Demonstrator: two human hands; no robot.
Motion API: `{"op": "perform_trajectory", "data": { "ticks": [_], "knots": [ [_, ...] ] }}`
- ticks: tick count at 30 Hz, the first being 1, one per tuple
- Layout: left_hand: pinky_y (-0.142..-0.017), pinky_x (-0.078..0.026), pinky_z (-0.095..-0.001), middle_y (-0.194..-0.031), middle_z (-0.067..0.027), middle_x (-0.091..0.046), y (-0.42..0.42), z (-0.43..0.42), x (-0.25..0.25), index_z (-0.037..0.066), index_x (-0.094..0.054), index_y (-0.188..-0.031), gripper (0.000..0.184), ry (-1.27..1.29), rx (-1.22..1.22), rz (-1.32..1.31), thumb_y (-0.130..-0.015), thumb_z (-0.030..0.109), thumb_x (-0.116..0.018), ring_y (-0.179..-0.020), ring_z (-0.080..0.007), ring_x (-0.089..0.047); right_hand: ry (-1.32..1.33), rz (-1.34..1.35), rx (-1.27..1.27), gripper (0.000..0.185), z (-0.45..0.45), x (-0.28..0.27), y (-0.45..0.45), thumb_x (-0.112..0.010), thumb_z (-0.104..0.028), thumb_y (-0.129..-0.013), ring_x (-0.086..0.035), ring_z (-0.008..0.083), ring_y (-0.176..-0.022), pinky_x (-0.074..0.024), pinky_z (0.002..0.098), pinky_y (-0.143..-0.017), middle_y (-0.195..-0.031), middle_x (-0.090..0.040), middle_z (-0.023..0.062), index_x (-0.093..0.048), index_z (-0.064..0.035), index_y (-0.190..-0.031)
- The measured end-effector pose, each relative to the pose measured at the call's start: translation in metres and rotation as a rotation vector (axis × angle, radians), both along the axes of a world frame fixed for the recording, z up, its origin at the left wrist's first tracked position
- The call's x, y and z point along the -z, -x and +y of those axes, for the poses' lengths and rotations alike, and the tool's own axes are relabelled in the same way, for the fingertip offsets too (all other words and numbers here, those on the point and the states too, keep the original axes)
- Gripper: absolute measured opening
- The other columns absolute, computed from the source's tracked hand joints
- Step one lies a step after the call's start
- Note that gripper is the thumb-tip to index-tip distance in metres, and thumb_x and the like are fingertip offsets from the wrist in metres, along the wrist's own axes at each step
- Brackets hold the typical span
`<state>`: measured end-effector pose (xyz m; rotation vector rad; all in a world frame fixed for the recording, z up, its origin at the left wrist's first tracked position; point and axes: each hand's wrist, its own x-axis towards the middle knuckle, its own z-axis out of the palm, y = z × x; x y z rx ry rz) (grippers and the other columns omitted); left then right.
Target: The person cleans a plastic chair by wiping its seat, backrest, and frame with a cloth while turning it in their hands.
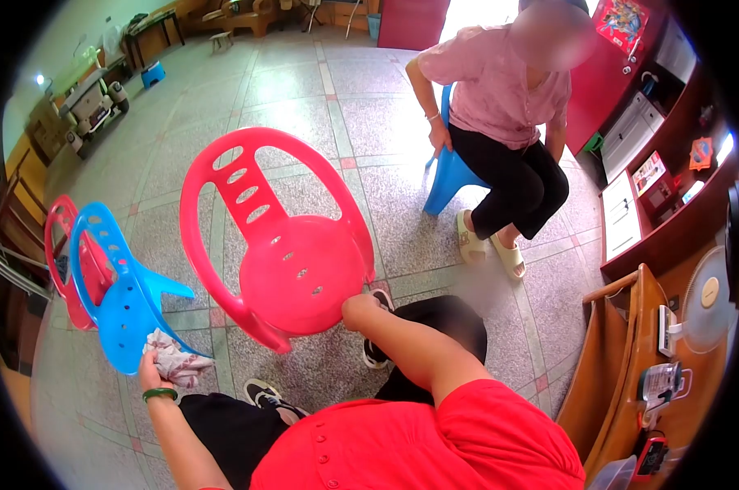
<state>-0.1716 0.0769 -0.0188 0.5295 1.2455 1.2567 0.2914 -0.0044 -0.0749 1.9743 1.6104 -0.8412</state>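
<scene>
The speckled, tiled floor carries a pinkish-red plastic armchair directly ahead. The right hand is at its front seat edge, fingers partly hidden, grip unclear. Left of that chair, the left hand clutches a crumpled, patterned white cloth beside a blue plastic chair. Progress cannot be judged.

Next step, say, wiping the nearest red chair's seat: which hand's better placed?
Left, probably. The left hand holds the cloth; the right hand is empty of cloth, at the front edge of the red chair.
</scene>
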Motion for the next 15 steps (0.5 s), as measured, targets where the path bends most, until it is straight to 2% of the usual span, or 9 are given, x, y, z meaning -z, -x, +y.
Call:
{"op": "perform_trajectory", "data": {
  "ticks": [15],
  "knots": [
    [-0.078,-0.051,-0.0406,-0.1,-0.012,-0.06,0.0,0.002,0.002,-0.002,-0.056,-0.097,0.023,-0.015,-0.025,0.001,-0.078,0.01,-0.053,-0.09,-0.0273,-0.061,-0.013,0.017,-0.027,0.028,0.001,0.016,-0.005,-0.061,-0.018,-0.078,-0.064,0.0297,-0.098,-0.0533,0.0474,-0.074,-0.108,-0.065,0.0113,-0.068,-0.0083,-0.103]
  ]
}}
